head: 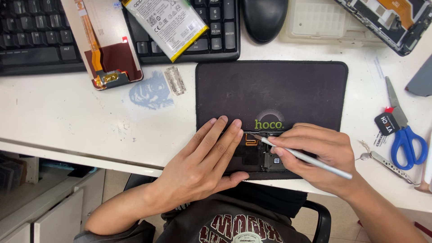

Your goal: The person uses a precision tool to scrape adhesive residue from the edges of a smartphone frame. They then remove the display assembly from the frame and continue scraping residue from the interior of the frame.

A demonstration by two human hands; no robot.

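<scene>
head view, 1 moment. the left hand (pixel 204 162) lies flat, fingers straight and together, pressing down on an opened phone (pixel 258 155) that rests on the near edge of a dark work mat (pixel 270 90); it clasps nothing. the right hand (pixel 321 155) is closed in a pen grip around a thin silver tool (pixel 306 157), whose tip touches the top of the phone's exposed interior, beside an orange flex cable (pixel 251 141).

progress, as a judgement: the phone already lies open, with its inner boards bare, so the opening stage looks done; the fine work inside appears under way, and nothing shows reassembly begun. parts lie apart from it: a battery (pixel 166 24) rests across a black keyboard (pixel 180 45), and a screen panel with copper backing (pixel 112 58) lies just left of it, on the white desk (pixel 67 117). a razor blade (pixel 174 81) sits near the mat's left edge.

containers: 1 pale plastic tray (pixel 315 22) at the top, its grid of cells too blurred to tell the contents. a second opened phone frame (pixel 396 22) lies at the top right, and blue scissors (pixel 407 139) and tweezers (pixel 387 164) lie right of the mat. a black mouse (pixel 264 18) stands above the mat.
</scene>
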